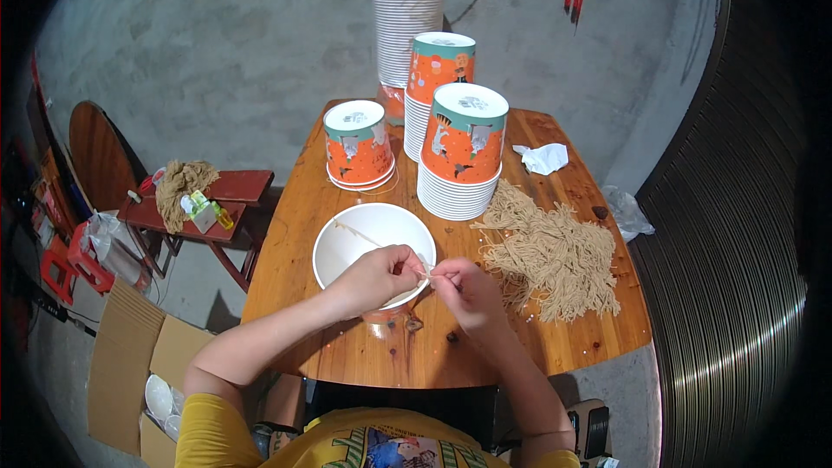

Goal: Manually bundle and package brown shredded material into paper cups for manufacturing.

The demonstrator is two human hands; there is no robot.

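Over the right rim of a white paper bucket, my left hand and my right hand meet fingertip to fingertip. Both are closed in a pinch on a thin tan string, part of which runs across the bucket's open mouth. What exactly the fingertips do with the string is too small to tell. The bucket stands with its open mouth up on the wooden table. To the right of my right hand lies a big heap of tan strings.
Upside-down orange and green paper buckets stand behind: a short stack, a taller stack, another stack and a tall wrapped stack. A crumpled white tissue lies at right. A red bench and cardboard box stand left.
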